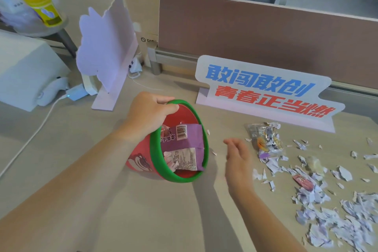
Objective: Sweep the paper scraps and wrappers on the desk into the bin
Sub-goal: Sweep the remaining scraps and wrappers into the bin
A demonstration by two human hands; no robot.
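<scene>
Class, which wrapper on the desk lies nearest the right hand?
The crumpled clear wrapper beside the right hand; the small red wrapper lies farther, among paper scraps.

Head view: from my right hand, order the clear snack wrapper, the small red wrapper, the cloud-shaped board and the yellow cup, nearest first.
From the right hand:
1. Clear snack wrapper, just to its right.
2. Small red wrapper, farther right among the paper scraps.
3. Cloud-shaped board, back left, beyond the bin.
4. Yellow cup, far back left.
</scene>
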